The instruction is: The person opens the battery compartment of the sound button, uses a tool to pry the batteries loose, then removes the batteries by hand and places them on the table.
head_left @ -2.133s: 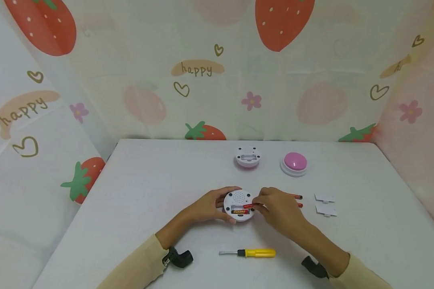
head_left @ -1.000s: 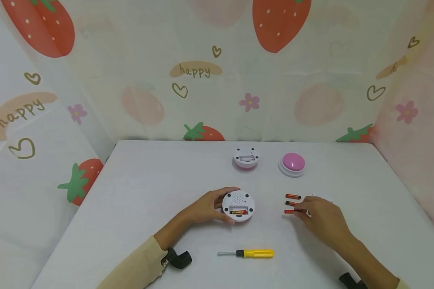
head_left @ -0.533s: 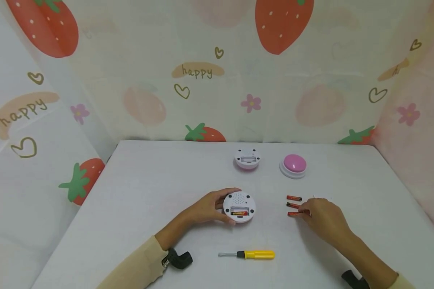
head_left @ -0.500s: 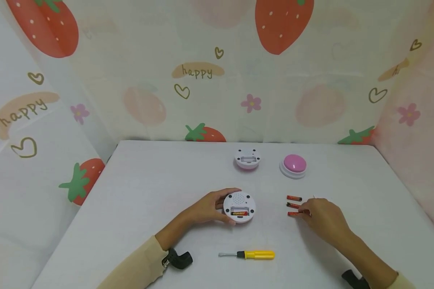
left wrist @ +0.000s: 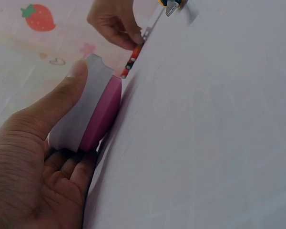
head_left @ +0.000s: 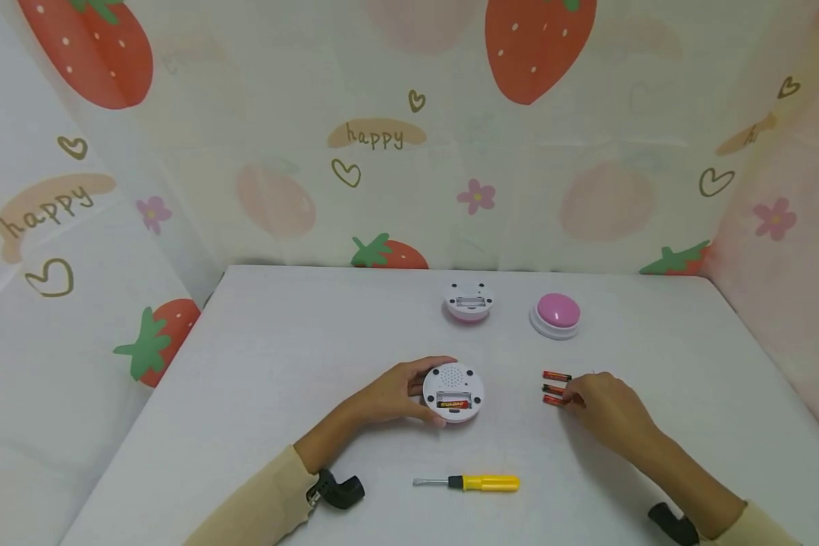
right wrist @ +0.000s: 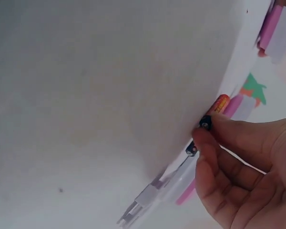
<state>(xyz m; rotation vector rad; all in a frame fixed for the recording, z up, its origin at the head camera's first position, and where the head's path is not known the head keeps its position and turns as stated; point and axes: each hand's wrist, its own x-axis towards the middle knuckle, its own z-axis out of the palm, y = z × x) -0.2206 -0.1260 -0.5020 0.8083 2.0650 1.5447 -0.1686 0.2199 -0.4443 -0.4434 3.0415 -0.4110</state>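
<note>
My left hand (head_left: 389, 390) grips a round push button (head_left: 453, 371) by its edge, its white base up and pink dome down. One red battery (head_left: 453, 404) lies in its uncovered battery compartment, the slot beside it bare. To the right, two red batteries, a far one (head_left: 556, 375) and a middle one (head_left: 553, 389), lie in a row on the table. My right hand (head_left: 610, 413) pinches a nearer battery (right wrist: 221, 104) at its black end between thumb and forefinger, close beside them.
Behind stand an upturned push button (head_left: 469, 307) with an open compartment and an upright pink push button (head_left: 557, 312). A yellow-handled screwdriver (head_left: 490, 483) lies in front. White battery covers (right wrist: 145, 195) lie beyond my right hand, hidden in the head view.
My right hand has carried a battery from the push button's compartment rightward to the other batteries. That battery has since shifted slightly toward the row. My left hand keeps its hold.
</note>
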